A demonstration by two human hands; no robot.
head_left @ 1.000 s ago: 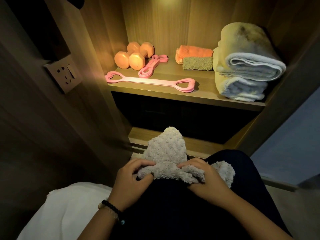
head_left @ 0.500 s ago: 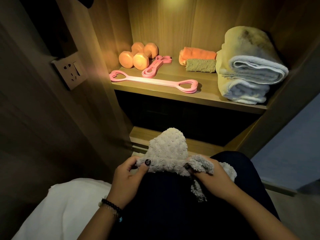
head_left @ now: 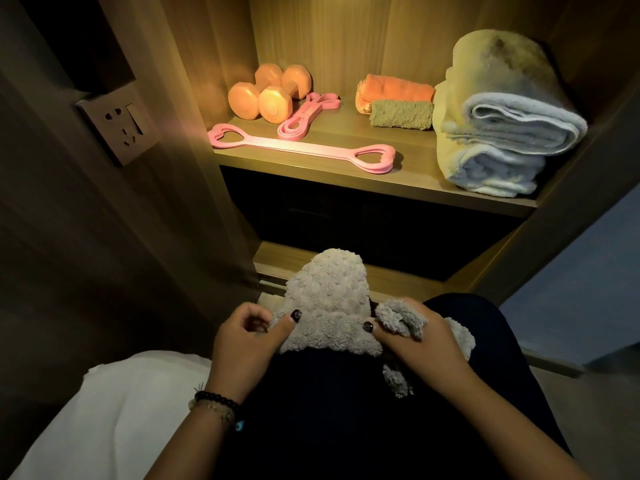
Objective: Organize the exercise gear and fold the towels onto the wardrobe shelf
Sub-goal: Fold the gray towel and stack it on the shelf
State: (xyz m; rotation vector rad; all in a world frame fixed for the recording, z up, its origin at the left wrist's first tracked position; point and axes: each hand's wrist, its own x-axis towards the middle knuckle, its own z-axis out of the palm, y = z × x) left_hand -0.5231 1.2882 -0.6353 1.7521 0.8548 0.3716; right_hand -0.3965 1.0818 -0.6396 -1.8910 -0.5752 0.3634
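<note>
Fingers, left: left hand (head_left: 247, 337) pinches the near left edge of the grey fleece towel (head_left: 329, 306), thumb on top, other fingers curled beneath.
Fingers, right: right hand (head_left: 420, 337) grips a bunched corner of the same towel, thumb pressed against the pile, at 3 o'clock from the left hand.
Towel position: draped over the person's dark-clad lap (head_left: 346, 403), its far end rising in a rounded hump toward 12 o'clock, short of the wardrobe.
Handling: looks light, soft and floppy, so it will sag wherever it is unsupported; corners and edges seem the best places to hold for a clean fold.
Shelf: wardrobe shelf (head_left: 398, 185) lies beyond at 12 o'clock, warmly lit.
Shelf left: two orange dumbbells (head_left: 270, 95) at 11 o'clock, a folded pink band (head_left: 304, 116) just beside them, a long pink stretch strap (head_left: 301, 150) with heart-shaped handles along the front edge.
Shelf right: small orange towel (head_left: 398, 90) and green towel (head_left: 401, 114) folded together; a large pale stack of towels (head_left: 502, 126) at 1 o'clock.
Wall: socket plate (head_left: 117, 128) at 10 o'clock.
Writing: none readable anywhere.
</note>
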